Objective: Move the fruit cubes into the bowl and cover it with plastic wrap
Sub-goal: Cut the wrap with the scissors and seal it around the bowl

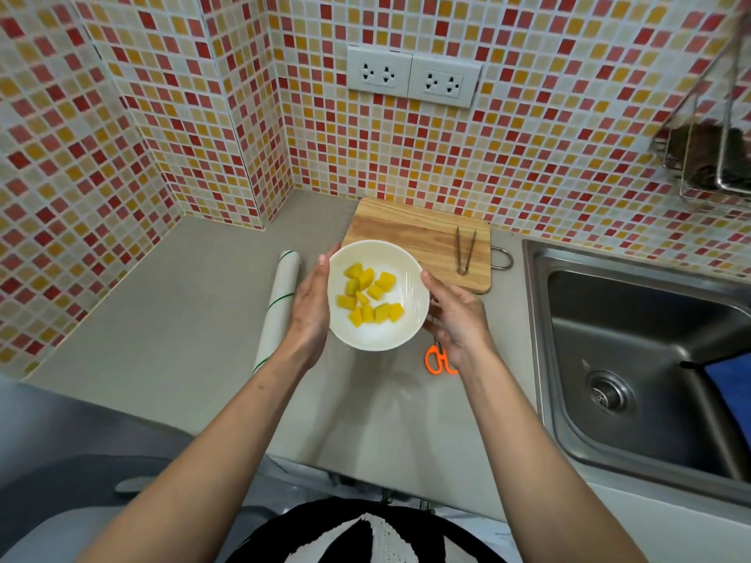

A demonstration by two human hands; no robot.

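A white bowl (378, 343) sits at the middle of the grey counter, overlapping the front edge of the wooden cutting board (406, 227). Several yellow fruit cubes (367, 296) lie inside it. Clear plastic wrap (411, 278) is stretched over the bowl's mouth and glints near the right rim. My left hand (311, 306) presses flat against the bowl's left side with its fingers straight. My right hand (459, 319) cups the right side, thumb along the rim and fingers tucked under the edge. The roll of plastic wrap (280, 302) lies on the counter just left of my left hand.
Metal tongs (465, 249) lie on the board's right part. Orange-handled scissors (437, 359) are partly hidden under my right hand. A steel sink (634, 359) with a blue cloth (731, 388) is at the right. Tiled walls with sockets (410, 77) close the back and left.
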